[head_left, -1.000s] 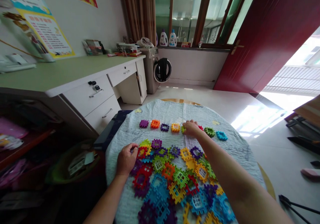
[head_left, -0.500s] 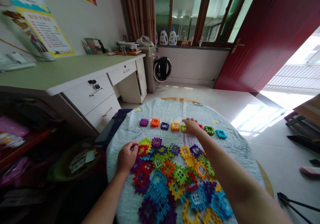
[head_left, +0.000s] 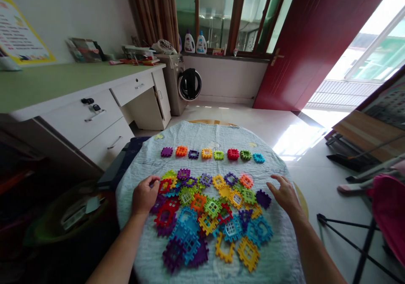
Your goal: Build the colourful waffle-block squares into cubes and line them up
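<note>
A round table under a pale blue quilted cloth [head_left: 278, 250] carries a heap of coloured plastic interlocking squares [head_left: 209, 210]. Beyond the heap, several single squares lie in a straight row [head_left: 210, 153], running from purple at the left to blue at the right. My left hand [head_left: 144, 196] rests at the heap's left edge, fingers curled against a red square [head_left: 164, 186]. My right hand [head_left: 286, 193] hovers at the heap's right edge with fingers spread, holding nothing, just right of a purple square [head_left: 263, 198].
A white desk with a green top and drawers [head_left: 85, 115] stands at the left. A washing machine [head_left: 183, 83] sits by the far wall under a window with detergent bottles [head_left: 194, 43]. A dark red door [head_left: 316, 43] is open at the right. Black tripod legs [head_left: 348, 242] stand on the floor.
My right hand has drawn back from the far row to the heap's right edge, leaving a green and a red square showing in the row. The camera view has swung right.
</note>
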`<control>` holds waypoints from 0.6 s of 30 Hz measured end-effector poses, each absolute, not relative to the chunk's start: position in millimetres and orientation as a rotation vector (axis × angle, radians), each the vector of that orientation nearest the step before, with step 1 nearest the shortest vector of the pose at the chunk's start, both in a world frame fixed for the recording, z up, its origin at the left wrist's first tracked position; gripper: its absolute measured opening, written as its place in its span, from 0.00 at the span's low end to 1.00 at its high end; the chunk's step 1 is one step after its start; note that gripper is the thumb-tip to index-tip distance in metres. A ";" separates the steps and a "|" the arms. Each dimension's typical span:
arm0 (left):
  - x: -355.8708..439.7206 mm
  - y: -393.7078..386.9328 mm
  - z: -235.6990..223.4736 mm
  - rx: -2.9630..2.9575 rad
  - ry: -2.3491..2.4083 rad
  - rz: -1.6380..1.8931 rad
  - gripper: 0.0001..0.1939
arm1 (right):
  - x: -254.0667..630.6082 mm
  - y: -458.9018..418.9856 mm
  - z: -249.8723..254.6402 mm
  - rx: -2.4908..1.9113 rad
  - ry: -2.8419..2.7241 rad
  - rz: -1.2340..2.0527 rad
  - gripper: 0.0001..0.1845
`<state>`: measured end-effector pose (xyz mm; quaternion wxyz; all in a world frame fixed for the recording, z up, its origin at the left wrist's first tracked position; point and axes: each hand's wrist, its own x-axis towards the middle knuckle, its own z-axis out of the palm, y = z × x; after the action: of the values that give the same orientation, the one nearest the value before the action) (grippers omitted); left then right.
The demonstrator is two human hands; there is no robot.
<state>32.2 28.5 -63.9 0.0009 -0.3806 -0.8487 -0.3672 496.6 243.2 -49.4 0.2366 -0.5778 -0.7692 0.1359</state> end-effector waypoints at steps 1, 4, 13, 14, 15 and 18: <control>31.4 28.6 -65.1 -1.195 -2.666 -1.136 0.13 | 503.8 239.0 -56.7 -1.609 -2.081 0.410 0.22; 29.5 28.7 -68.5 -1.202 -2.668 -1.106 0.13 | 510.3 230.6 -71.1 -1.642 -2.042 0.416 0.21; 35.7 28.9 -58.9 -1.166 -2.743 -1.053 0.14 | 503.5 229.8 -86.4 -1.611 -1.979 0.254 0.20; 36.3 29.0 -57.9 -1.162 -2.753 -1.047 0.14 | 504.4 230.3 -88.5 -1.596 -1.970 0.241 0.19; 36.8 29.1 -57.3 -1.162 -2.758 -1.042 0.15 | 505.2 230.7 -90.4 -1.585 -1.964 0.232 0.19; 36.6 29.6 -57.7 -1.172 -2.746 -1.040 0.14 | 506.5 230.3 -94.1 -1.593 -1.965 0.224 0.18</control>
<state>36.6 29.6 -57.7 -0.0099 -0.3706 -0.8686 -0.3289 506.5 230.3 -94.1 0.2964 -0.5992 -0.7389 0.0844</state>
